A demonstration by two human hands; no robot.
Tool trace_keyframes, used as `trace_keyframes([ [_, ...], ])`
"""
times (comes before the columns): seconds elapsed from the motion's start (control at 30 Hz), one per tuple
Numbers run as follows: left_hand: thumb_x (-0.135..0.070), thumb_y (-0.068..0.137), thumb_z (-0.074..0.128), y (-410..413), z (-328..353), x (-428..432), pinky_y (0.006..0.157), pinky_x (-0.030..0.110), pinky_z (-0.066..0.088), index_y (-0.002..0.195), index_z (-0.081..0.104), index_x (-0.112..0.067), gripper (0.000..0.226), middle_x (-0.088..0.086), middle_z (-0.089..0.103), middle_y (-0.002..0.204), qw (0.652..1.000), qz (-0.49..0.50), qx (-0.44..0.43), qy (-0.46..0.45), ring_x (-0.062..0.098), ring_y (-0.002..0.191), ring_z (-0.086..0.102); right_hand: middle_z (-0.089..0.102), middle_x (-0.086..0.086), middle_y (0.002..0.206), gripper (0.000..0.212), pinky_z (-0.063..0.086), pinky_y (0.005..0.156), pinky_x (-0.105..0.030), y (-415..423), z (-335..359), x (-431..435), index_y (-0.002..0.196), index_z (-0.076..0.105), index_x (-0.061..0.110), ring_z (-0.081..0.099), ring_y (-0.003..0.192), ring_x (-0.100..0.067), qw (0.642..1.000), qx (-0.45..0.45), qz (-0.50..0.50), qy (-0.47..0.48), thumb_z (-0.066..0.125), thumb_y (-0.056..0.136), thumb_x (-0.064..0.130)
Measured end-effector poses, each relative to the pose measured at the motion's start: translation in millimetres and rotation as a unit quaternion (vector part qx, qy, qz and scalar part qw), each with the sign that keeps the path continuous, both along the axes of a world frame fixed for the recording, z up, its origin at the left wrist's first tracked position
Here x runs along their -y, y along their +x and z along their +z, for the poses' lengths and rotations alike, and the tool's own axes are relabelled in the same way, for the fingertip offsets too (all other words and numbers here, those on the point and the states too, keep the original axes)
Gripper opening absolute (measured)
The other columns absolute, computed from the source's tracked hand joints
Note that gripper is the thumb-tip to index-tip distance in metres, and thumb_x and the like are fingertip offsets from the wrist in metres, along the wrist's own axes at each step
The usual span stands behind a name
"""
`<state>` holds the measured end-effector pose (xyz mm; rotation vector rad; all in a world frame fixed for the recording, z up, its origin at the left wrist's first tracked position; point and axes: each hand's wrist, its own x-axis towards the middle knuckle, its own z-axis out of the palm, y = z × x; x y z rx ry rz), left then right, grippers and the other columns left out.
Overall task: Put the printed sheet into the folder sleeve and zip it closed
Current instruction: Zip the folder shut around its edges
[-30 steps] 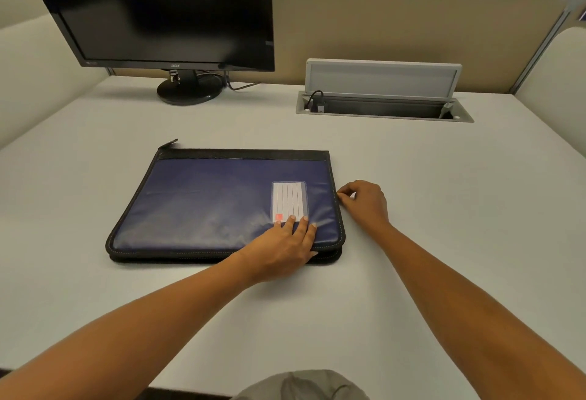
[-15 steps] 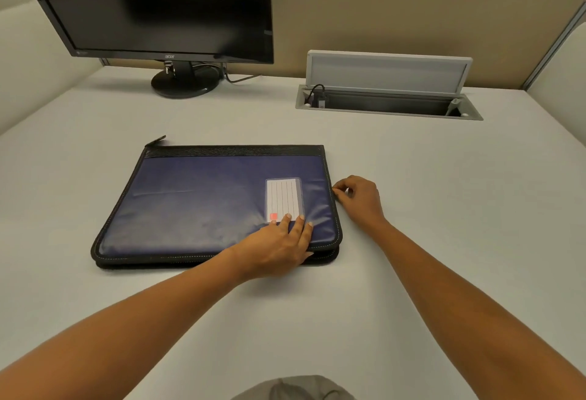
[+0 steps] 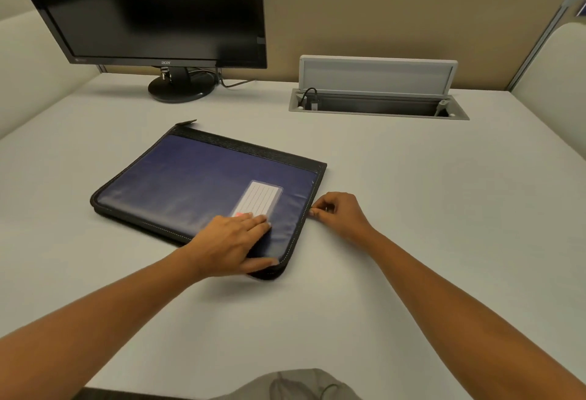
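We cannot see inside the blue folder (image 3: 190,184). It lies flat and at an angle on the desk (image 3: 412,209) with its cover down, hiding any sheet within. Our left hand (image 3: 228,241) presses on it with straight fingers, covering the label card's (image 3: 261,196) near end. Our right hand (image 3: 339,212) pinches the folder's right edge between thumb and forefinger; whether they hold a zip pull is too small to tell. Behind, the recessed tray (image 3: 377,112), lid up, holds a black cable (image 3: 309,97).

Left hand (image 3: 231,241) flat on folder (image 3: 196,177)
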<state>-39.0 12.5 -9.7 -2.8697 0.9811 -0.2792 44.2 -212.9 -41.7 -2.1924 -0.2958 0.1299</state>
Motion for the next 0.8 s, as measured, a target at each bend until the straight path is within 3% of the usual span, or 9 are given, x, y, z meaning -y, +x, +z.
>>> trace_keyframes([
  [0.07,-0.081,0.075,0.001,0.3,7.5,22.9,0.062,0.031,0.053,0.127,0.051,-0.012,0.100,0.005,0.059,0.126,0.993,0.111,-0.038,0.026,0.021,0.097,0.063,0.062,-0.003,0.074,0.013,0.040,0.061,-0.026,-7.1,-0.5,-1.2,0.081,0.070,0.008,0.045,0.059,-0.006,1.000,0.001,0.005,0.007,0.071,0.076,0.020],
  [0.17,-0.074,0.082,0.028,2.8,15.7,54.2,0.084,0.034,0.047,0.139,0.031,-0.009,0.087,0.010,0.043,0.140,0.967,0.224,-0.100,0.073,0.026,0.113,0.054,0.062,-0.001,0.075,0.012,0.040,0.063,-0.027,-18.6,-2.0,-4.8,0.082,0.071,0.009,0.046,0.060,-0.004,1.000,0.014,0.001,0.006,0.071,0.077,0.019],
  [0.3,-0.042,0.093,0.041,10.4,22.4,78.0,0.088,0.037,0.045,0.125,0.045,-0.002,0.052,0.016,0.052,0.122,0.959,0.243,-0.132,0.071,0.029,0.109,0.054,0.068,-0.009,0.080,0.010,0.042,0.064,-0.027,-27.7,-5.4,-9.1,0.081,0.071,0.008,0.048,0.064,-0.011,0.999,0.042,-0.030,0.008,0.070,0.077,0.018],
  [0.4,-0.029,0.095,0.037,12.3,21.0,84.4,0.097,0.042,0.042,0.129,0.041,0.003,0.047,0.022,0.046,0.132,0.948,0.261,-0.169,0.065,0.035,0.120,0.047,0.069,-0.010,0.082,0.009,0.039,0.063,-0.026,-32.7,-6.5,-10.8,0.081,0.072,0.009,0.046,0.060,-0.007,0.998,0.052,-0.044,0.018,0.069,0.077,0.016],
  [0.47,-0.027,0.096,0.035,12.4,20.3,83.1,0.093,0.040,0.042,0.126,0.044,0.004,0.044,0.021,0.049,0.127,0.950,0.258,-0.168,0.046,0.033,0.114,0.050,0.069,-0.010,0.082,0.009,0.039,0.063,-0.026,-36.8,-6.4,-11.9,0.082,0.072,0.009,0.045,0.059,-0.003,0.996,0.061,-0.054,0.021,0.069,0.078,0.016],
  [0.53,-0.026,0.096,0.034,12.6,20.0,78.0,0.083,0.037,0.045,0.114,0.053,0.002,0.038,0.016,0.053,0.104,0.960,0.233,-0.154,0.026,0.030,0.098,0.053,0.070,-0.010,0.081,0.008,0.040,0.063,-0.027,-41.2,-5.7,-12.4,0.081,0.072,0.010,0.046,0.059,-0.007,0.995,0.071,-0.066,0.028,0.069,0.078,0.016],
  [0.63,-0.022,0.097,0.036,12.2,21.1,69.4,0.073,0.033,0.044,0.102,0.062,-0.003,0.032,0.002,0.032,0.066,0.970,0.198,-0.137,0.022,0.023,0.078,0.045,0.070,-0.009,0.080,0.009,0.044,0.065,-0.031,-45.6,-5.3,-12.9,0.081,0.072,0.011,0.050,0.064,-0.014,0.993,0.084,-0.072,0.035,0.068,0.078,0.018],
  [0.7,-0.022,0.096,0.037,10.6,21.6,66.8,0.070,0.032,0.040,0.100,0.061,-0.005,0.030,-0.003,0.019,0.061,0.971,0.198,-0.133,0.001,0.022,0.076,0.040,0.071,-0.008,0.082,0.010,0.044,0.066,-0.030,-48.0,-5.3,-14.0,0.083,0.072,0.012,0.052,0.066,-0.014,0.993,0.091,-0.072,0.022,0.067,0.080,0.020],
  [0.8,-0.025,0.094,0.038,8.3,25.8,63.6,0.069,0.030,0.035,0.095,0.061,-0.006,0.030,-0.005,0.020,0.059,0.971,0.199,-0.133,-0.017,0.021,0.073,0.039,0.071,-0.005,0.088,0.013,0.045,0.070,-0.030,-50.6,-4.6,-16.1,0.089,0.071,0.014,0.053,0.071,-0.013,0.993,0.098,-0.066,-0.003,0.063,0.083,0.023],
])
